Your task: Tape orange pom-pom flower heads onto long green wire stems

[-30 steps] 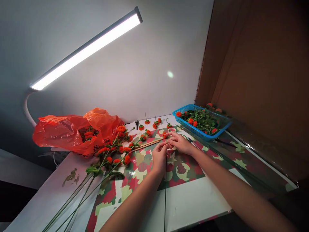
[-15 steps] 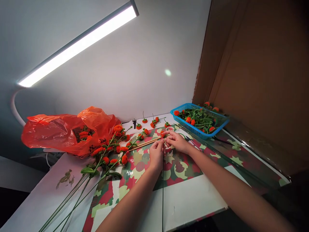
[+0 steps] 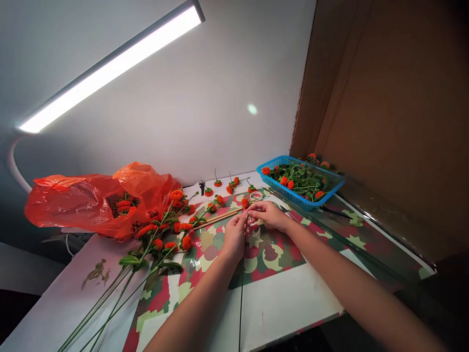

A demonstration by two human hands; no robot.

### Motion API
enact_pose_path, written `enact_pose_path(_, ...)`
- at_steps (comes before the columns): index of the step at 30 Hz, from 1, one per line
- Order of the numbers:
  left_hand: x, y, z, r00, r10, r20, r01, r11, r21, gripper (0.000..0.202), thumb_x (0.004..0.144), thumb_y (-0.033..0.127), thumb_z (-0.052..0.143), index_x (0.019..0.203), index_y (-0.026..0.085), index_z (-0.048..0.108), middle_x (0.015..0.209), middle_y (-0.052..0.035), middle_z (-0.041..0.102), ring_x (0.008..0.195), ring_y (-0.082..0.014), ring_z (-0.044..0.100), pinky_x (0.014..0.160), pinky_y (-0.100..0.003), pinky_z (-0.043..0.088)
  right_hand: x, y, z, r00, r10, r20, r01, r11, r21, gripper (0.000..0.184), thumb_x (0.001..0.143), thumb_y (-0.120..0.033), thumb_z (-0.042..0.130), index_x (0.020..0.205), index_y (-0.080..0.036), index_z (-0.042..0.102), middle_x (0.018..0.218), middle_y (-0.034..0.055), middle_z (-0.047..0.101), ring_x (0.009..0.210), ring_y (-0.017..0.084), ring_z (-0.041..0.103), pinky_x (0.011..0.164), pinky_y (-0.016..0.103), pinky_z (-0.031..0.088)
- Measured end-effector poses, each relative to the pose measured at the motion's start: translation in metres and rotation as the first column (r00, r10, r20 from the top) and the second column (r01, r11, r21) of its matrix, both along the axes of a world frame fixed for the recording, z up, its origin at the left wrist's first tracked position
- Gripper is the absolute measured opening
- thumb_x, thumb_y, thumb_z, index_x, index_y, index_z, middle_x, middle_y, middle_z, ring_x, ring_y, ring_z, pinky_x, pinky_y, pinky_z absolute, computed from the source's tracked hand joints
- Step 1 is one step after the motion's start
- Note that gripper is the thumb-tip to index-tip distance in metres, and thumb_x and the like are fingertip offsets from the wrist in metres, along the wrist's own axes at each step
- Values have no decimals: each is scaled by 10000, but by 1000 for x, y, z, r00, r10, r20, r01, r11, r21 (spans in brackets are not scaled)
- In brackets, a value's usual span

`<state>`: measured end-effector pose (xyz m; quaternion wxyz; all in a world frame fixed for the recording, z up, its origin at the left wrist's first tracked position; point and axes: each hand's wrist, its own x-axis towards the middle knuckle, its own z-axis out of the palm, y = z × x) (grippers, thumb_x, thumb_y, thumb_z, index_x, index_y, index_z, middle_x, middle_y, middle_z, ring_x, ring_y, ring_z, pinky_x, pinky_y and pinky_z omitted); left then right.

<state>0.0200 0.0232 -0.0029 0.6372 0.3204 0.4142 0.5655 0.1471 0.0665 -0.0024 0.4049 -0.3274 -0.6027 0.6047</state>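
My left hand (image 3: 234,235) and my right hand (image 3: 268,214) meet over the patterned mat (image 3: 278,254), fingers pinched together. Between them they grip the top of a long thin green stem (image 3: 241,298) that runs down toward me. A small orange flower head (image 3: 245,202) sits right at the fingertips of both hands. Two wooden sticks (image 3: 216,219) lie just left of my left hand.
Finished stems with several orange flowers (image 3: 172,230) lie at the left. An orange plastic bag (image 3: 91,200) holds more. A blue basket (image 3: 301,182) of flower heads and leaves stands back right. Loose flower heads (image 3: 230,186) and a tape roll (image 3: 255,196) lie behind my hands. A brown board (image 3: 395,112) stands at the right.
Both hands stay pinched on the stem and have shifted only slightly. The view has drifted a little right and up.
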Motion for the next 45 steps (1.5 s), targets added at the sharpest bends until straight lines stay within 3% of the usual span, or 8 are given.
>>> enact_pose_path(5, -1, -2, 5, 997, 12, -81, -12, 1000, 4, 369, 560, 448, 738, 638, 130, 569, 508, 39, 519, 358, -34, 410, 366, -159, 310, 2, -2, 5, 1000, 6, 30, -6, 1000, -25, 329, 644, -425, 687, 763, -127, 617, 603, -14, 574, 583, 99, 539, 597, 246, 430)
enact_pose_path(9, -5, -4, 11, 958, 68, -278, -32, 991, 131, 331, 550, 387, 763, 687, 126, 615, 585, -19, 621, 375, -72, 479, 370, -182, 348, 3, -3, 9, 999, -2, 51, 4, 1000, -23, 312, 634, -420, 686, 723, -132, 606, 579, -25, 551, 563, 92, 512, 557, 229, 403)
enact_pose_path(15, -14, -10, 18, 856, 48, -514, 84, 969, 231, 227, 639, 352, 705, 620, 132, 656, 524, -34, 615, 385, -98, 510, 369, -180, 339, 3, -3, 10, 999, 5, 54, -3, 999, -37, 324, 640, -437, 672, 725, -138, 583, 565, -26, 543, 541, 88, 490, 536, 220, 380)
enact_pose_path(18, -14, -12, 18, 888, -6, -460, 102, 978, 183, 242, 653, 371, 690, 649, 132, 656, 540, -35, 621, 375, -96, 505, 365, -185, 341, 3, -5, 11, 999, 2, 45, 0, 999, -34, 327, 644, -453, 661, 714, -145, 573, 571, -28, 528, 529, 84, 469, 507, 210, 354)
enact_pose_path(26, -3, -12, 10, 985, -122, -125, 126, 992, 25, 341, 630, 449, 689, 727, 127, 637, 564, -13, 605, 368, -52, 462, 361, -164, 340, 2, -4, 11, 1000, -5, -19, 5, 1000, -18, 316, 644, -452, 650, 670, -151, 561, 573, -23, 494, 545, 89, 429, 519, 218, 333)
enact_pose_path(30, 0, -18, 9, 975, -53, -216, 57, 998, 10, 397, 606, 479, 704, 775, 131, 619, 619, -29, 626, 382, -68, 499, 370, -182, 384, 2, -3, 11, 1000, -27, 1, 27, 999, -18, 312, 648, -449, 644, 676, -151, 554, 564, -33, 470, 540, 89, 407, 526, 224, 314)
enact_pose_path(34, 1, -22, 10, 947, 46, -319, -29, 998, 59, 367, 588, 449, 728, 691, 126, 589, 567, -17, 601, 388, -76, 502, 362, -180, 382, 2, -3, 13, 999, -47, 25, 48, 999, -23, 341, 651, -473, 643, 668, -148, 539, 546, -43, 454, 520, 80, 376, 519, 221, 284)
enact_pose_path(45, 4, -24, 8, 992, -47, -113, 48, 999, 6, 375, 640, 459, 675, 768, 114, 602, 550, -3, 601, 382, -77, 515, 378, -178, 373, 1, -1, 3, 998, -58, -3, 58, 997, -55, 360, 650, -482, 664, 701, -146, 548, 552, -37, 489, 526, 82, 431, 541, 221, 320)
